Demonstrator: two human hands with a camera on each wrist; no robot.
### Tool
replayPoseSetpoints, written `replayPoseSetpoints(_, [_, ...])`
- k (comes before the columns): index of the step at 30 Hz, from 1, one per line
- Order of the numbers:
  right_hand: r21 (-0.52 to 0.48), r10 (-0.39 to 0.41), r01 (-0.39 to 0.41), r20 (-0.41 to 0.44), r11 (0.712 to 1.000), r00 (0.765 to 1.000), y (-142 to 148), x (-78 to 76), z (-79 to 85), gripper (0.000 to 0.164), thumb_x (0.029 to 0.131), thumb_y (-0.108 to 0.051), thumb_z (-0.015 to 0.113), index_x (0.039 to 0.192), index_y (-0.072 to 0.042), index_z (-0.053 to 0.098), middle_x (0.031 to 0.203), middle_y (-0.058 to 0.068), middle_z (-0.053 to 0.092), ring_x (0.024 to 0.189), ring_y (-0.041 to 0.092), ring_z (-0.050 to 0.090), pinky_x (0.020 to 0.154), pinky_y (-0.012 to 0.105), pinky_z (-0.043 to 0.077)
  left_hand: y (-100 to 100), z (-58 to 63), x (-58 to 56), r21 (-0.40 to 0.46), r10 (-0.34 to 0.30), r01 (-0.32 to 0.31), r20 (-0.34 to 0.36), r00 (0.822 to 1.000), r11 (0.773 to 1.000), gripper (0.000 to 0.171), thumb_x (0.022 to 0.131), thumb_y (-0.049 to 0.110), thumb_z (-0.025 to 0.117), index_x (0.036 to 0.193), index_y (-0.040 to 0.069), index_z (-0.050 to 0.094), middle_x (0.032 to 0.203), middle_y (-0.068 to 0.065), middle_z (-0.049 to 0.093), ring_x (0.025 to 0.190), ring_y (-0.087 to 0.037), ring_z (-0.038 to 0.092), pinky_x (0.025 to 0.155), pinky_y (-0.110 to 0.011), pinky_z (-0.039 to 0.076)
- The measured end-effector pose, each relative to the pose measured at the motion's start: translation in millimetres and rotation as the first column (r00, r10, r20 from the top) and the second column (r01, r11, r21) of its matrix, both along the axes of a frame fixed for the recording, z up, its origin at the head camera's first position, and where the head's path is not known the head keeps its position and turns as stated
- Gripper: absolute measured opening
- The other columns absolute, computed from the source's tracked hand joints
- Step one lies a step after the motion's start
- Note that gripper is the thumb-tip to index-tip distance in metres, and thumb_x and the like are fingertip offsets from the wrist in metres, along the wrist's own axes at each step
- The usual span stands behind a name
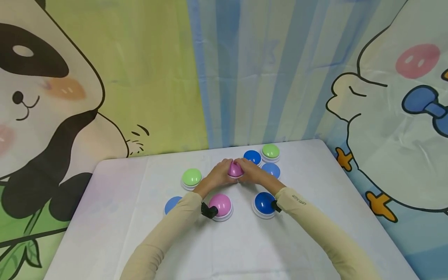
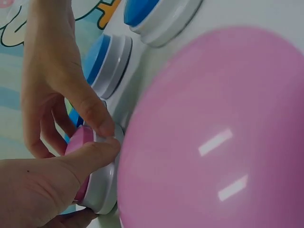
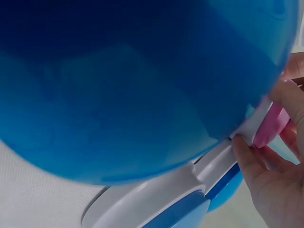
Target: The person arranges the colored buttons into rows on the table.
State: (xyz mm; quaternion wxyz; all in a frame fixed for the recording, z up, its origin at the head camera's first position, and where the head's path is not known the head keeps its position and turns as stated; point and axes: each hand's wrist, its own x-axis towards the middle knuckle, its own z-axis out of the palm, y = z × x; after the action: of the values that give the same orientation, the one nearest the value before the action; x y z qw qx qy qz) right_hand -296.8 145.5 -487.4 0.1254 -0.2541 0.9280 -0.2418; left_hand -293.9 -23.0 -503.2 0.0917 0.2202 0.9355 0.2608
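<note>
Beige sleeves (image 1: 168, 233) extended over desk (image 1: 115, 217); far pink button (image 1: 235, 170) gripped between left hand (image 1: 220, 173) and right hand (image 1: 250, 171), neither nearer, toward desk's far edge; long axis absent, outline round; near pink button (image 1: 220, 204) placed nearer sleeves.

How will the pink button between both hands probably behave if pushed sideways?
The pink button would probably slide rather than tip, given its broad, low white base. Its smooth dome may feel slippery; with no dents showing, it seems stiff.
</note>
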Motion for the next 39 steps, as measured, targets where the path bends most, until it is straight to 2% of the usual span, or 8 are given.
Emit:
replayPoseSetpoints(7, [0.002,-0.007,0.007,0.020,1.000,1.000,-1,3.6,5.2,0.063,0.073,-0.010,0.077,0.127,-0.010,0.045,0.122,0.012,0.053,0.116,0.027,0.049,0.097,0.041,0.047,0,3.3,1.8,0.039,-0.005,0.004,0.008,1.000,0.999,0.071,0.071,0.030,0.078,0.128,0.007,0.045,0.116,-0.008,0.055,0.107,-0.021,0.053,0.093,-0.035,0.048])
replayPoseSetpoints(9, [0.005,0.004,-0.004,0.012,1.000,1.000,0,6.6,7.9,0.062,0.073,-0.012,0.077,0.126,-0.010,0.045,0.122,0.012,0.053,0.116,0.026,0.049,0.096,0.041,0.047,-1,5.2,3.2,0.039,-0.017,0.018,-0.012,1.000,0.999,0.071,0.068,0.031,0.080,0.127,0.007,0.047,0.114,-0.008,0.056,0.105,-0.021,0.054,0.092,-0.035,0.048])
replayPoseSetpoints(17, [0.007,0.054,-0.054,-0.155,0.999,0.986,16,26.6,28.9,0.063,0.071,-0.016,0.078,0.126,-0.007,0.047,0.119,0.013,0.053,0.111,0.028,0.049,0.092,0.041,0.049,6,20.0,14.1,0.008,-0.053,0.055,-0.163,0.985,0.998,0.080,0.066,0.040,0.080,0.132,0.010,0.045,0.119,-0.008,0.056,0.106,-0.021,0.055,0.090,-0.034,0.049])
replayPoseSetpoints(26, [0.002,0.059,-0.060,-0.235,0.998,0.970,44,45.1,44.4,0.064,0.071,-0.016,0.078,0.126,-0.005,0.047,0.119,0.011,0.054,0.112,0.025,0.050,0.089,0.038,0.052,28,33.4,23.4,0.003,-0.099,0.103,-0.235,0.967,0.995,0.074,0.070,0.045,0.076,0.130,0.014,0.047,0.119,-0.004,0.056,0.105,-0.017,0.054,0.088,-0.028,0.051])
replayPoseSetpoints(33, [-0.032,0.024,-0.033,-0.243,0.999,0.970,61,51.6,47.3,0.066,0.069,-0.015,0.080,0.125,-0.008,0.047,0.120,0.011,0.054,0.114,0.026,0.050,0.087,0.039,0.053,44,35.3,25.4,0.007,-0.090,0.094,-0.227,0.970,0.996,0.079,0.068,0.048,0.076,0.134,0.016,0.045,0.120,-0.002,0.055,0.106,-0.016,0.052,0.083,-0.027,0.052])
replayPoseSetpoints(39, [-0.040,0.024,-0.035,-0.244,0.999,0.969,71,59.8,45.8,0.065,0.068,-0.017,0.081,0.124,-0.009,0.048,0.119,0.008,0.054,0.113,0.023,0.051,0.086,0.036,0.054,52,36.5,35.1,0.000,-0.085,0.088,-0.219,0.972,0.996,0.083,0.067,0.052,0.074,0.136,0.019,0.043,0.126,-0.001,0.053,0.111,-0.016,0.051,0.081,-0.026,0.053])
